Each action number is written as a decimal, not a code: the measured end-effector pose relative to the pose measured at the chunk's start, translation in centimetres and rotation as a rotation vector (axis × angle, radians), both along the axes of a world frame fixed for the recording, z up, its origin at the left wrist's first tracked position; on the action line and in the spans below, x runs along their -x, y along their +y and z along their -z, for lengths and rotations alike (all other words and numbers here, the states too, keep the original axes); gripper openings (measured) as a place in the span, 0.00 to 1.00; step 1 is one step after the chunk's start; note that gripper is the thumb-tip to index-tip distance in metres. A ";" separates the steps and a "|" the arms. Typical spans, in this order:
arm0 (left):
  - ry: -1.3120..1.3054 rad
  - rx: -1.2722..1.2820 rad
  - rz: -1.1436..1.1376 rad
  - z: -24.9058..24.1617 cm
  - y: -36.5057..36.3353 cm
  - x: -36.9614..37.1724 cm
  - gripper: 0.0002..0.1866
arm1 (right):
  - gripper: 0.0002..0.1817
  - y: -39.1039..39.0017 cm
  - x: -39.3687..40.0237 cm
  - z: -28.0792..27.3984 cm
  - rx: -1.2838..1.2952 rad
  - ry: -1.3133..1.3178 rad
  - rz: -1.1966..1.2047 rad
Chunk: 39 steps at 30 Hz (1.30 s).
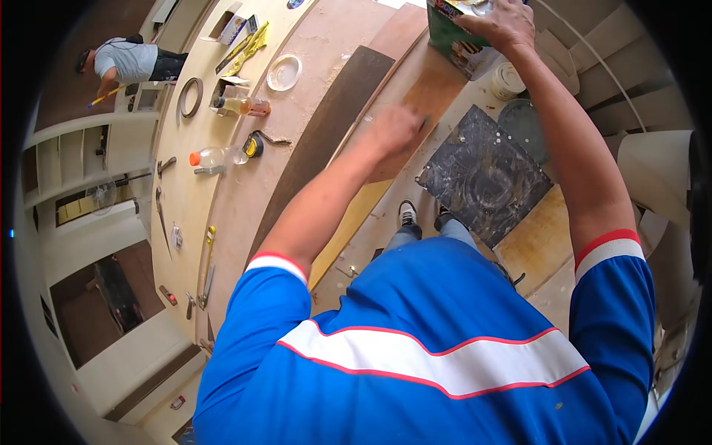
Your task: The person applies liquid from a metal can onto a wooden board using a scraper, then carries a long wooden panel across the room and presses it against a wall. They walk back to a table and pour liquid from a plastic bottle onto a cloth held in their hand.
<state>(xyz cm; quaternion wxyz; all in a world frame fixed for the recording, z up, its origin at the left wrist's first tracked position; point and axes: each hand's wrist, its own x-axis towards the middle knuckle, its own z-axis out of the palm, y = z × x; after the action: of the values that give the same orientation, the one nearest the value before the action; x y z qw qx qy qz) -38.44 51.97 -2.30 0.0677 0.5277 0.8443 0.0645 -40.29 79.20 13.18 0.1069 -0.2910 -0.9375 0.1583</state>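
My right hand point(508, 26) grips the top edge of a green rectangular tin point(458, 37) with printed labels, at the upper right. Part of the tin is cut off by the frame's top edge. My left hand point(393, 132) is closed and slightly blurred over a long wooden board. A small dark end shows by its fingers, but what it holds I cannot make out. Beneath and beyond that hand, a reddish-brown, wet-looking patch point(436, 87) covers part of the board. Alongside lies a long dark brown strip point(326, 126).
On the worktable are a white plate point(284, 73), a tape measure point(254, 144), bottles point(215, 157), a tape roll point(190, 99) and a hammer point(166, 165). A dark square panel point(486, 174) and a white bucket point(507, 80) stand by my feet. Another person point(130, 61) works at far left.
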 end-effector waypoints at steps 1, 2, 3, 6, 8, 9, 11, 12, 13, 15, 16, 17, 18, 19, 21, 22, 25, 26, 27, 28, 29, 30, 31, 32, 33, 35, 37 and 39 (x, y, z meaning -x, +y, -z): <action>0.068 0.008 0.034 -0.2 1.9 1.7 0.07 | 0.59 0.1 0.1 0.1 -0.003 -0.006 -0.010; 0.134 0.016 0.069 -0.4 3.4 3.0 0.06 | 0.60 0.2 0.1 0.2 -0.005 -0.013 -0.019; 0.116 -0.021 0.086 0.2 4.2 3.7 0.06 | 0.60 0.3 0.1 0.3 -0.009 -0.020 -0.026; 0.065 0.011 0.126 1.1 4.9 4.1 0.05 | 0.61 0.3 0.3 0.7 -0.035 -0.013 -0.013; 0.033 0.215 0.135 1.3 3.5 2.9 0.04 | 0.61 0.4 0.0 0.6 -0.023 -0.020 -0.019; 0.006 0.196 0.213 1.3 1.9 1.9 0.04 | 0.61 0.4 0.0 0.4 -0.018 -0.018 -0.022; -0.012 0.154 0.256 -0.3 -2.7 -1.3 0.05 | 0.60 0.5 0.2 0.4 -0.008 -0.022 -0.012; -0.004 0.130 0.221 -1.7 -5.2 -3.3 0.06 | 0.60 0.5 0.2 0.4 -0.002 -0.023 -0.008; -0.040 0.124 0.217 -2.5 -7.8 -4.7 0.07 | 0.60 0.6 0.2 0.6 -0.004 -0.010 -0.011; -0.088 0.149 0.174 -3.3 -12.8 -7.3 0.10 | 0.60 0.8 0.2 1.0 -0.008 0.015 -0.019; -0.104 0.181 0.134 -3.7 -15.2 -8.8 0.11 | 0.60 0.8 0.2 1.1 -0.005 0.013 -0.020; -0.164 0.198 0.066 -4.1 -17.6 -10.2 0.12 | 0.61 0.8 0.2 1.0 -0.005 0.011 -0.020; -0.222 0.214 -0.005 -4.5 -19.9 -11.5 0.14 | 0.62 0.9 0.3 0.9 -0.004 0.011 -0.023; -0.258 0.194 -0.097 -4.8 -22.1 -12.7 0.14 | 0.62 1.0 0.5 1.0 -0.002 0.009 -0.029; -0.289 0.165 -0.338 -5.4 -26.2 -15.7 0.13 | 0.63 3.1 1.3 4.7 -0.195 0.103 -0.118; -0.283 0.152 -0.482 -5.4 -28.0 -17.2 0.12 | 0.63 3.1 1.4 4.7 -0.197 0.102 -0.117; -0.191 0.224 -1.153 -2.9 -32.3 -21.8 0.09 | 0.62 3.2 2.1 5.7 -0.232 0.118 -0.102; -0.363 0.157 -1.422 -2.4 -32.3 -22.3 0.09 | 0.62 3.4 2.1 5.8 -0.245 0.120 -0.106; -0.538 0.079 -1.683 -2.9 -30.3 -21.6 0.09 | 0.61 3.3 2.1 5.7 -0.257 0.123 -0.107; -0.719 -0.014 -1.935 -2.7 -28.5 -20.8 0.10 | 0.61 3.3 2.0 5.4 -0.236 0.119 -0.115; -0.570 0.130 -1.835 0.6 -28.6 -20.7 0.11 | 0.61 3.3 2.2 5.5 -0.240 0.134 -0.114; -0.427 0.271 -1.724 4.2 -28.4 -20.6 0.12 | 0.61 3.4 2.2 5.7 -0.246 0.145 -0.113; -0.521 0.224 -1.732 5.6 -25.3 -19.1 0.13 | 0.61 3.4 2.0 5.9 -0.253 0.152 -0.113; -0.303 0.066 -1.580 2.4 -19.2 -17.4 0.10 | 0.61 3.2 2.0 5.7 -0.261 0.140 -0.107; -0.293 0.050 -1.410 1.4 -15.6 -15.5 0.10 | 0.61 3.2 1.9 5.5 -0.253 0.120 -0.112; -0.241 -0.157 -1.245 1.1 -9.1 -12.0 0.09 | 0.60 3.2 1.9 5.0 -0.238 0.087 -0.127; -0.350 -0.239 -1.054 2.7 -5.1 -8.4 0.10 | 0.62 3.0 1.8 4.6 -0.233 0.062 -0.150; -0.446 -0.331 -1.103 1.6 -0.9 -5.8 0.09 | 0.63 3.8 2.1 5.6 -0.258 0.098 -0.163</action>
<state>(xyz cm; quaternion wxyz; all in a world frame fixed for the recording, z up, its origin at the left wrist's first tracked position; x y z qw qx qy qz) -32.65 51.07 -3.90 0.1165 -0.0092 0.9371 0.3290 -42.41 83.01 7.54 0.1759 -0.1896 -0.9642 0.0589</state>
